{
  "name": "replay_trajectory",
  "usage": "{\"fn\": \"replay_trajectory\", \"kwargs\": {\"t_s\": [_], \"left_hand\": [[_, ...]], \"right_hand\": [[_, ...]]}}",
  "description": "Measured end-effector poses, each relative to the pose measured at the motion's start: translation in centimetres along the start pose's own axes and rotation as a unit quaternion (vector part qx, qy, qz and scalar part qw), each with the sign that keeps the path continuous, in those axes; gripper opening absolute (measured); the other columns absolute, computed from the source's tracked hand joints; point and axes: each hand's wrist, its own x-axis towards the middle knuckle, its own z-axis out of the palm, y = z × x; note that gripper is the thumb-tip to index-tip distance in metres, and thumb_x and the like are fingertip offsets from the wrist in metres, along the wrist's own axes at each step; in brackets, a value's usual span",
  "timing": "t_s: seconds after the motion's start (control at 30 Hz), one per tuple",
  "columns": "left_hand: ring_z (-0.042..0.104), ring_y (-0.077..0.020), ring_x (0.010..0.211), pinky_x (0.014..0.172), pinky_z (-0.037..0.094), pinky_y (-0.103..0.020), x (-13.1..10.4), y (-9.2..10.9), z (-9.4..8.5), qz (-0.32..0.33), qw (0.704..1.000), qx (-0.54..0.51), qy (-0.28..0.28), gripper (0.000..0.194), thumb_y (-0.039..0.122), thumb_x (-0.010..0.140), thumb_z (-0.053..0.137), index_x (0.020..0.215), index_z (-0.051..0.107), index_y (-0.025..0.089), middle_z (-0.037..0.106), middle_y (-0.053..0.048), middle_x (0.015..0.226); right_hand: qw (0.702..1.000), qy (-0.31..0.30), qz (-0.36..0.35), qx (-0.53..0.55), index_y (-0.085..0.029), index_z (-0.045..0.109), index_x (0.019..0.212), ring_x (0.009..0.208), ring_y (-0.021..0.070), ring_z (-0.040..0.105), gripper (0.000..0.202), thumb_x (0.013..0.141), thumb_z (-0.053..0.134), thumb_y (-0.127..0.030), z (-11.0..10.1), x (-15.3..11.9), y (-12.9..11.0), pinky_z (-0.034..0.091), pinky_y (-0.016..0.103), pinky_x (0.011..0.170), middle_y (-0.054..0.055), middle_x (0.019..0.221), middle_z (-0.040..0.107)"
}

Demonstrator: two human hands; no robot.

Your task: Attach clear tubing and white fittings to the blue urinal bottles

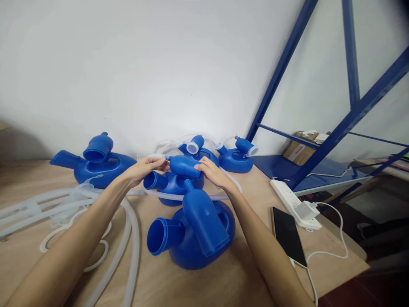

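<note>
the left hand (pixel 149 168) has its fingers closed on the narrow end of a blue plastic bottle-shaped cup (pixel 182 166), and the right hand (pixel 211 171) is gripping the wide end. this cup lies sideways directly over a rounded blue plastic container with a short wide neck (pixel 172 188); whether they touch, i cannot tell. in front of this container runs a translucent ribbed tube (pixel 166 196). nearer to the person, on the brown worktop (pixel 153 283), stands a second blue container (pixel 188 253), with another blue cup (pixel 204 221) leaning on it. at the left, thick translucent hoses (pixel 135 243) lie in loose curves. at the right, a black phone (pixel 289 236) lies beside a white power strip (pixel 287 198).
</note>
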Motion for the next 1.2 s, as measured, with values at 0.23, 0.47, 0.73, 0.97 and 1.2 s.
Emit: {"fn": "replay_trajectory", "kwargs": {"t_s": [0.23,0.47,0.73,0.97,1.2], "left_hand": [[0.062,-0.0372,0.12,0.104,0.05,-0.052,-1.3,2.1,-0.7,0.262,0.83,0.47,0.143,0.052,0.065,0.087,0.064,0.112,0.076,0.022,0.071,-0.016,0.122],[0.069,-0.033,0.111,0.102,0.052,-0.044,-1.1,1.4,0.7,0.204,0.899,0.387,0.001,0.059,0.059,0.097,0.046,0.133,0.07,0.018,0.075,-0.014,0.127],[0.069,-0.0316,0.099,0.092,0.052,-0.04,-1.8,2.0,1.0,0.188,0.902,0.387,-0.033,0.062,0.067,0.095,0.048,0.125,0.071,0.018,0.077,-0.012,0.114],[0.068,-0.0301,0.107,0.101,0.051,-0.037,-1.9,2.6,1.3,0.202,0.923,0.316,-0.09,0.055,0.065,0.095,0.054,0.127,0.074,0.025,0.076,-0.008,0.121],[0.066,-0.0291,0.105,0.096,0.051,-0.036,-1.8,2.4,2.0,0.179,0.932,0.3,-0.098,0.058,0.07,0.093,0.054,0.116,0.079,0.023,0.077,-0.006,0.115]], "right_hand": [[0.998,0.005,-0.032,-0.046,-0.021,0.057,0.073,0.087,0.0156,0.054,0.034,0.089,0.063,-0.05,-0.7,0.3,0.5,0.044,0.031,0.079,-0.001,0.093,0.049],[0.992,0.032,0.045,0.112,-0.024,0.053,0.08,0.064,0.0154,0.057,0.047,0.093,0.054,-0.069,-0.3,1.0,1.8,0.04,0.028,0.055,-0.002,0.067,0.054],[0.998,0.053,-0.035,-0.031,-0.023,0.064,0.107,0.089,0.0213,0.067,0.051,0.073,0.086,-0.055,0.3,-0.8,-1.6,0.051,0.032,0.078,0.002,0.101,0.07],[0.993,0.058,-0.092,-0.04,-0.022,0.064,0.102,0.097,0.0233,0.065,0.045,0.075,0.084,-0.052,0.4,-1.1,-2.0,0.049,0.035,0.089,0.003,0.105,0.07],[0.996,0.03,-0.083,-0.015,-0.023,0.063,0.1,0.091,0.0207,0.063,0.048,0.074,0.085,-0.055,-0.4,-0.8,-1.1,0.05,0.032,0.08,0.001,0.101,0.068]]}}
